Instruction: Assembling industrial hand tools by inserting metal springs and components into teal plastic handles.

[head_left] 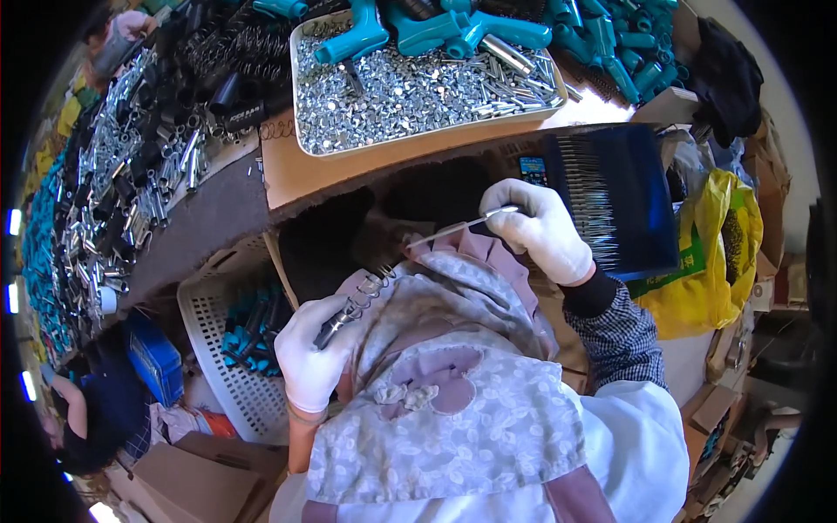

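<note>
The counter (209, 209) is the largest thing, and in front of it spreads a patterned apron (488, 418). On the counter stands a white tray (436, 133) filled with small shiny metal pieces; teal parts (418, 30) lie over its far side. Above the apron, the gloved left hand (309, 353) is grasping a metallic tube (336, 327), and the gloved right hand (542, 228) pinches a thin rod (458, 228), whose far end is near the spring (375, 283) coming out of the tube.

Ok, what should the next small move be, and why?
Probably the right hand should ease its thin metal rod toward the spring: the left hand holds the metal piece that spring extends from, and the rod appears apart from it.
</note>
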Tool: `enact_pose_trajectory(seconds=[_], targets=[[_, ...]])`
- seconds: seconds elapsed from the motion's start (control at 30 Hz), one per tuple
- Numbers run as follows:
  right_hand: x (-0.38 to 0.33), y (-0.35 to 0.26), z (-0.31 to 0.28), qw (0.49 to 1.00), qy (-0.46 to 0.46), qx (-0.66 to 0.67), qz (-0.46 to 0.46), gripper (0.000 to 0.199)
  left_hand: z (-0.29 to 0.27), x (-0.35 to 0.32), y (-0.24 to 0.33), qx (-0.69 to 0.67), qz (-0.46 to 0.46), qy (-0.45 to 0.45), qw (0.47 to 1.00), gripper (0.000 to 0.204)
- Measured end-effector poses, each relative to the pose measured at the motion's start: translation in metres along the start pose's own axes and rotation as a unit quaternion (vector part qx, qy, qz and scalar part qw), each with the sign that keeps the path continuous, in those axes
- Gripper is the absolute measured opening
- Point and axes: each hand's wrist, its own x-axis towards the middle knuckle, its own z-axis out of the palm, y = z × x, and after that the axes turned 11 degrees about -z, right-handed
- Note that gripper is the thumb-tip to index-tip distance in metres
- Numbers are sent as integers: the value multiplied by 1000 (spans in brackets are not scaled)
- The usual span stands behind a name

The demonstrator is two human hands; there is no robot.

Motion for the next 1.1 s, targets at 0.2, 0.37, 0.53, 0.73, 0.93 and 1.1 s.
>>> enact_pose_trajectory(seconds=[0.2, 0.37, 0.53, 0.73, 0.93, 1.1], targets=[[5, -13, 15, 991, -123, -27, -53, 18, 1, -4, 10, 27, 19, 3, 999, 26], [7, -16, 17, 991, -130, -4, -40, 18, -2, -10, 9, 20, -14, -1, 1000, 26], [5, -11, 34, 985, -166, -4, -44, 20, 3, -12, 9, 11, -10, -10, 1000, 26], [8, 8, 56, 963, -229, -1, -141, 19, 11, -6, 16, -15, 31, -14, 999, 28], [1, 11, 70, 922, -231, -114, -288, 25, 4, -7, -7, -64, 26, -71, 995, 30], [-1, 15, 66, 925, -256, -156, -232, 23, 6, 0, -3, -32, 63, -86, 994, 30]])
